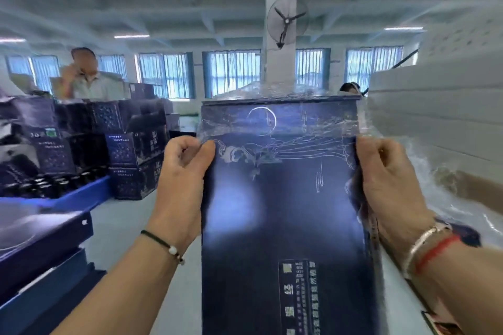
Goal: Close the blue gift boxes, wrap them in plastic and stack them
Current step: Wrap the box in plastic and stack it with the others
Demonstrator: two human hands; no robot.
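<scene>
Both hands pinch the plastic film against the blue gift box.

Left hand [185,168] and right hand [386,171] curl round the plastic film [280,128] at opposite side edges of the blue gift box [283,212], which stands upright between them. Box appears stiff; film is thin, clingy, probably tear-prone. Hold at the edges.

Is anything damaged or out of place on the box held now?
Nothing looks damaged. The blue gift box is closed; the plastic film is wrinkled only where the left hand and right hand pull it.
</scene>
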